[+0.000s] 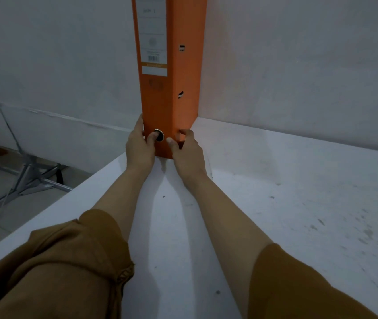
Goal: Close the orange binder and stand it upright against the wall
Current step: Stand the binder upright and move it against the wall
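Note:
The orange binder (171, 93) stands closed and upright at the far edge of the white table (287, 203), its back against the white wall (298, 65). Its spine with a white label and a round finger hole faces me. My left hand (138, 147) grips the lower left edge of the spine, thumb at the finger hole. My right hand (186, 153) holds the lower right corner, fingers on the side cover, thumb on the spine.
The table's left edge runs diagonally from the binder toward me. Beyond it, a metal stand (29, 180) rests on the tiled floor below. Small dark specks mark the tabletop on the right.

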Available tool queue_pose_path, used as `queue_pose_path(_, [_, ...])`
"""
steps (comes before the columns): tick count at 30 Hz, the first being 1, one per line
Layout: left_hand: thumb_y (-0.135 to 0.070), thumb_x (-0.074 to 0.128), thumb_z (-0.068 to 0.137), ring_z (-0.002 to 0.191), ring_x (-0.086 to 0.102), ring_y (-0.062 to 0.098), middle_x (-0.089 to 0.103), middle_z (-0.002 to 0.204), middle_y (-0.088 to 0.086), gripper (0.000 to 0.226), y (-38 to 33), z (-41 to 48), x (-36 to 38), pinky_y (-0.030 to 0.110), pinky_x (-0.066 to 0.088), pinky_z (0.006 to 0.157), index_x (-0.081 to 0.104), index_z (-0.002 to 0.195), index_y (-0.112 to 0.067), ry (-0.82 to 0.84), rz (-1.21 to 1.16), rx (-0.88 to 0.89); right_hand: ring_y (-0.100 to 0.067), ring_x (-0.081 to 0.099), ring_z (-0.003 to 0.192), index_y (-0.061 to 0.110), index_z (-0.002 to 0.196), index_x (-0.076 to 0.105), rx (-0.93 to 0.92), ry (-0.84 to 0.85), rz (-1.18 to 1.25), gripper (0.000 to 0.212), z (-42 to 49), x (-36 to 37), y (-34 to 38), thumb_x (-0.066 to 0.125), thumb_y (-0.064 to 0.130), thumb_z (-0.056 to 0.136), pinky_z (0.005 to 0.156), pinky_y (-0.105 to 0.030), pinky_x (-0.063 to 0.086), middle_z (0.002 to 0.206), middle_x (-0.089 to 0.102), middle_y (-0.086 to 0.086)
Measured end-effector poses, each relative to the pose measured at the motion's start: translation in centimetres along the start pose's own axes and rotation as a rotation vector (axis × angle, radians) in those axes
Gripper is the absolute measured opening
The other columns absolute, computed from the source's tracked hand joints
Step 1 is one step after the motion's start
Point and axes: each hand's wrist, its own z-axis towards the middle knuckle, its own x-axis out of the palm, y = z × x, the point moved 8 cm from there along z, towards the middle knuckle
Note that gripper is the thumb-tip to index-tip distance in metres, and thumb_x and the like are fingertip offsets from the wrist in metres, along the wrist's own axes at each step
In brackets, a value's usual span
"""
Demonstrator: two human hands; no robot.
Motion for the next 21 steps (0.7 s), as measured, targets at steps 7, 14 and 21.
queue_pose_path(7, [-0.029, 0.036, 0.097, 0.129, 0.046, 0.032, 0.044, 0.142, 0.012, 0.057, 0.1, -0.7, 0.6, 0.051, 0.039, 0.108, 0.014, 0.149, -0.023, 0.061, 0.103, 0.013, -0.027, 0.052, 0.122, 0.015, 0.137, 0.04, 0.018, 0.061, 0.005, 0.044, -1.3, -0.8, -0.1, 0.047, 0.028, 0.095, 0.103, -0.041, 0.043, 0.137, 0.052, -0.01])
queue_pose_path(14, [-0.044, 0.032, 0.096, 0.142, 0.023, 0.04, 0.017, 0.157, 0.021, 0.072, 0.5, -3.9, 1.2, 0.051, 0.022, 0.116, 0.002, 0.15, -0.007, 0.104, 0.643, -0.044, -0.024, 0.046, 0.127, 0.015, 0.139, 0.042, -0.018, 0.103, -0.153, 0.042, -4.2, -3.3, -0.2, 0.04, 0.024, 0.098, 0.102, -0.035, 0.038, 0.142, 0.047, -0.006])
queue_pose_path(21, [-0.051, 0.024, 0.095, 0.148, 0.01, 0.032, 0.004, 0.161, 0.012, 0.072, -0.5, -8.5, 1.8, 0.054, 0.011, 0.117, 0.004, 0.15, -0.011, 0.198, 0.887, -0.056, -0.024, 0.028, 0.142, 0.012, 0.143, 0.036, 0.003, 0.122, -0.423, 0.046, -7.5, -6.6, -2.1, 0.038, 0.023, 0.098, 0.111, -0.038, 0.029, 0.15, 0.037, -0.008])
